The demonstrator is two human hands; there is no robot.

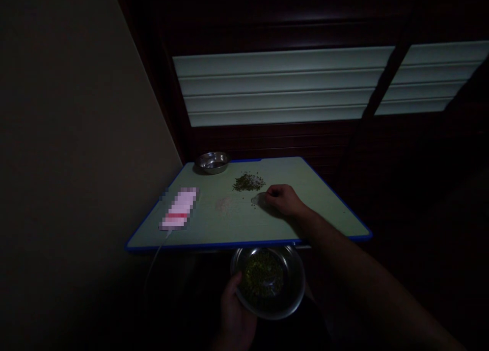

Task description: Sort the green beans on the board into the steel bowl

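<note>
My left hand [237, 307] grips the left rim of a steel bowl [295, 285], its thumb over the edge. The bowl is just below the table's front edge and holds small green grains or beans [263, 274]; the dim light hides their kind. My right hand [283, 199] is over the tabletop, fingers closed on a clear, spoon-like piece [258, 200] that points left. A few loose grains lie by its tip. Just beyond it is a scattered pile of small green-brown grains [246, 182], with some white bits at its right side.
The pale green table [321, 213] has a blue edge. A smaller steel bowl [213, 162] stands at its far left corner. A blurred-out phone-like device [179, 208] with a cable lies at the left. A pale patch of fine grains [223, 205] is near the middle.
</note>
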